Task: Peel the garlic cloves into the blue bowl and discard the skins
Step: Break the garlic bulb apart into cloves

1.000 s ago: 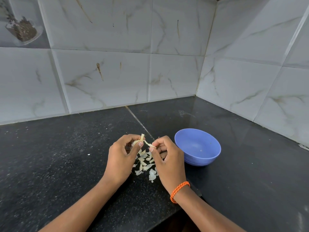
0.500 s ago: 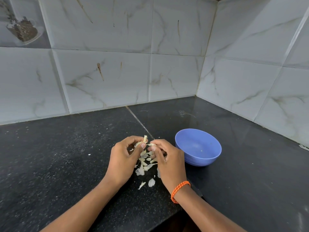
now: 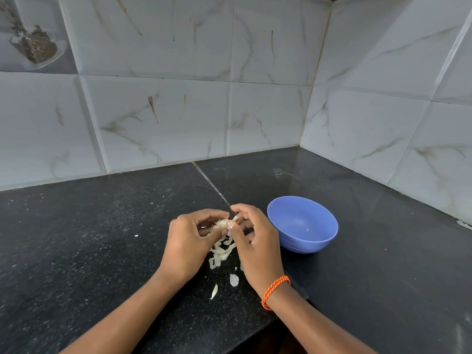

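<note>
Nearby, blue bowl (image 3: 302, 223) without cloves.

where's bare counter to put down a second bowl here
Free: the dark counter left of the left hand, and behind the blue bowl toward the tiled corner. Crowded: the garlic skins between the left hand and right hand.

The surface (image 3: 76, 238) is showing as dark polished stone, speckled and faintly reflective toward the corner. The wall tiles (image 3: 166, 118) are looking glossy, veined like marble (one carries a printed picture). The blue bowl (image 3: 302, 224) is appearing as smooth, matt plastic. The garlic skins (image 3: 221, 251) are lying papery, thin and dry.
</note>
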Tool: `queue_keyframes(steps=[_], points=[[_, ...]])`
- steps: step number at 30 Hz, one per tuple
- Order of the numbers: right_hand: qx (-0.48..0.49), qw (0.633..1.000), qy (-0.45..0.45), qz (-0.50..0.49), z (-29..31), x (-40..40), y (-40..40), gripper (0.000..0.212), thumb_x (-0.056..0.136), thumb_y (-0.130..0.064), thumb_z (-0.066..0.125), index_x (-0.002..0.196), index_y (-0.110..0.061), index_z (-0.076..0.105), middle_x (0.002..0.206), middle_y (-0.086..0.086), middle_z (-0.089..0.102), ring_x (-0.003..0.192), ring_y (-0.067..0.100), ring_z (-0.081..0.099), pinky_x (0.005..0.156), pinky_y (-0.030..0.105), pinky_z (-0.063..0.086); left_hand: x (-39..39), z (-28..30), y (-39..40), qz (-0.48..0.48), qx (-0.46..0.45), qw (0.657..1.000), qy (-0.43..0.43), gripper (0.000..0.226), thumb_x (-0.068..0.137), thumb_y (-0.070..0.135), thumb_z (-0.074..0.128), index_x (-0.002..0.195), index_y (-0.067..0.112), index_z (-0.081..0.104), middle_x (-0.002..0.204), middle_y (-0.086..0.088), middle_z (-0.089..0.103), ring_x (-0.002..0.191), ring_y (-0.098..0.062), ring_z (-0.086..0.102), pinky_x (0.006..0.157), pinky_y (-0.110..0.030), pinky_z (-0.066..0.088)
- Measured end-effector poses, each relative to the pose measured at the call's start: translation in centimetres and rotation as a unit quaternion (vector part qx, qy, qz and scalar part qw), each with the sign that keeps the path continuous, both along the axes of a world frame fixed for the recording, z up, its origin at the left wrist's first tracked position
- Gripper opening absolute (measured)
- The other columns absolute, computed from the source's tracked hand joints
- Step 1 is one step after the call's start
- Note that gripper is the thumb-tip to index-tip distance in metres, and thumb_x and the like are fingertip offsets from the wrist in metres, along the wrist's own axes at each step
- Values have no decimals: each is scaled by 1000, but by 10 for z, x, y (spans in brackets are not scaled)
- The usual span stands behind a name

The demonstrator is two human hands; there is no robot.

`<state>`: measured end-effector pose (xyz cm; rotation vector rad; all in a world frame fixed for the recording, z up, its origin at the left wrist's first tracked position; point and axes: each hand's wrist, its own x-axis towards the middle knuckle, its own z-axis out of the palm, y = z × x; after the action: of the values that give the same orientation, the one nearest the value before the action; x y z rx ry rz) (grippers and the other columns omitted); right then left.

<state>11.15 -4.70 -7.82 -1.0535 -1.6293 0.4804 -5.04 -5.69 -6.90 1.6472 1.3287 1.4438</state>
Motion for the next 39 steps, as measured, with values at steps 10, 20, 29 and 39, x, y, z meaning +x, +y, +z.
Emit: queue_keyframes(steps=[10, 20, 29, 39], points=[[-37, 992, 114, 26, -4, 6, 4, 10, 103, -12, 68, 99, -20, 72, 88, -1, 77, 76, 22, 76, 71, 42, 66, 4, 0, -3, 26, 32, 998, 49, 16, 93, 23, 84, 105, 34, 82, 100, 20, 79, 94, -8, 76, 85, -33, 62], [-48, 987, 118, 101, 1, 2, -2, 11, 106, -14, 63, 100, -5, 66, 87, 7, 79, 77, 22, 80, 69, 43, 67, 4, -2, -4, -32, -11, 994, -103, 15, 99, 9, 75, 103, 17, 87, 100, -2, 84, 100, -23, 81, 98, -53, 61], [-39, 987, 119, 103, 1, 1, -3, 9, 104, -9, 66, 98, -2, 68, 88, 5, 78, 80, 20, 80, 71, 39, 67, 4, 0, -4, -45, -43, 984, -167, 13, 98, 8, 75, 103, 11, 86, 101, -8, 84, 101, -27, 81, 100, -51, 62], [-19, 996, 59, 58, 1, 1, -4, 8, 106, -13, 63, 100, -9, 67, 83, -4, 77, 73, 12, 78, 66, 34, 65, 4, 3, -6, -68, 22, 997, 9, 20, 105, 18, 69, 109, 26, 86, 103, 7, 83, 100, -18, 79, 93, -47, 63]])
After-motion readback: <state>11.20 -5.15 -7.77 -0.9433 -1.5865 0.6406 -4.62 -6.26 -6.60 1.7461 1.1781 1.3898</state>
